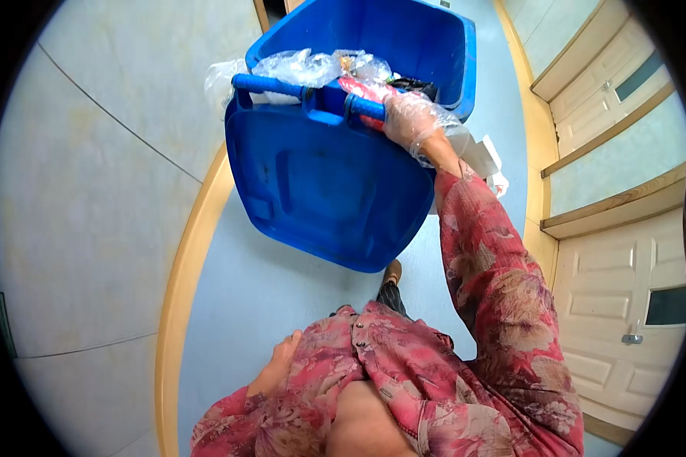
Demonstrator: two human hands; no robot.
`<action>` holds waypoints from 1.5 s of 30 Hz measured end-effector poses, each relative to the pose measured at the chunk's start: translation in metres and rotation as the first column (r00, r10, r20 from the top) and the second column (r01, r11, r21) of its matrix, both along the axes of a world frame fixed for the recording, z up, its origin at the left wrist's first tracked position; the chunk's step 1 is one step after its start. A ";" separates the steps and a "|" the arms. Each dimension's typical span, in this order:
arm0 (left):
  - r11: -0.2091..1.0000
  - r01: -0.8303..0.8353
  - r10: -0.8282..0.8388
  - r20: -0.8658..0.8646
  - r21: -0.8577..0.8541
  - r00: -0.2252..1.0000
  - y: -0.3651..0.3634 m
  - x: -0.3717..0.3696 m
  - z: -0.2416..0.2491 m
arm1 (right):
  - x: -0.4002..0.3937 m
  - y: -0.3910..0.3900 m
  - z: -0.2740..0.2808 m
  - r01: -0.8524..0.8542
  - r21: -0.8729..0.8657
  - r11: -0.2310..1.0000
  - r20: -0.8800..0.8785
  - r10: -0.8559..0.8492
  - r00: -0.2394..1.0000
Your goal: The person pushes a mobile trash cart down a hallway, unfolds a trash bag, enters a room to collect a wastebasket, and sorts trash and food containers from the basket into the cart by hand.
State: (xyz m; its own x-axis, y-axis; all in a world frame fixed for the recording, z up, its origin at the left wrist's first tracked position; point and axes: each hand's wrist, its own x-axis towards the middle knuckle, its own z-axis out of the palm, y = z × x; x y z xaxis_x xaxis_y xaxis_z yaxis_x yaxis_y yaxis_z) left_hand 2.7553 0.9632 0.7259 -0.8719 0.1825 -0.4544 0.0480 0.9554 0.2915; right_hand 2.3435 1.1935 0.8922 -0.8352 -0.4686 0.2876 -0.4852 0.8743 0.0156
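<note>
A large blue wheeled bin stands tilted in front of me in a corridor, its lid hanging open at the far side. My right hand, in a clear plastic glove, grips the bin's blue handle bar near its right end. Clear plastic bags and rubbish show inside the top of the bin. My left hand hangs bare by my hip, fingers loosely apart, holding nothing. My red floral sleeve runs up to the bin.
The blue-grey floor runs ahead between a pale wall with wooden skirting on the left and cream panelled doors on the right. One of my shoes shows under the bin.
</note>
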 end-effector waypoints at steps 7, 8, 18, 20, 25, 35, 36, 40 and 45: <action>0.985 0.067 -0.085 0.107 0.160 0.991 -0.022 -0.034 0.087 | 0.005 -0.002 0.008 0.019 0.016 1.000 0.061 -0.020 0.998; 0.970 -0.043 0.009 0.142 0.238 0.990 -0.024 -0.046 0.124 | 0.008 -0.003 0.012 0.036 0.027 0.999 0.095 -0.039 0.995; -0.522 -0.195 0.569 0.509 0.830 0.646 -0.027 -0.125 0.136 | 0.031 -0.014 0.038 0.017 0.002 1.000 0.147 -0.017 0.989; -0.635 -0.165 0.470 0.546 0.755 0.693 -0.017 -0.131 0.120 | 0.043 -0.013 0.020 -0.192 -0.053 0.980 -0.237 0.175 0.956; -0.635 -0.144 0.465 0.524 0.759 0.714 0.006 -0.128 0.117 | 0.156 -0.045 -0.002 -0.150 -0.781 0.607 0.197 0.467 0.862; -0.477 -0.191 0.571 0.468 0.858 0.674 0.021 -0.123 0.088 | 0.221 -0.069 -0.074 0.672 -0.721 0.169 0.575 0.687 0.444; -0.415 -0.196 0.623 0.435 0.888 0.650 0.024 -0.125 0.082 | 0.222 -0.071 -0.069 0.667 -0.712 0.218 0.613 0.656 0.440; 0.025 -0.196 0.829 0.089 0.980 0.552 0.041 -0.128 0.073 | 0.234 -0.082 -0.057 0.424 -0.751 0.506 0.646 0.429 0.631; 0.099 -0.258 0.833 0.061 0.961 0.550 0.047 -0.119 0.075 | 0.232 -0.075 -0.069 0.497 -0.817 0.292 0.570 0.537 0.622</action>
State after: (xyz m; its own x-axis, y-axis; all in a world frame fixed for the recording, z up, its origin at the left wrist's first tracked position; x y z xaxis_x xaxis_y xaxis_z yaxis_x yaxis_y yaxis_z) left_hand 2.6368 1.0099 0.8008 -0.8873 -0.4611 -0.0002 0.0120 -0.0237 0.9996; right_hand 2.5758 1.1180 0.8234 -0.9264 -0.3577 -0.1175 0.1230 0.0075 -0.9924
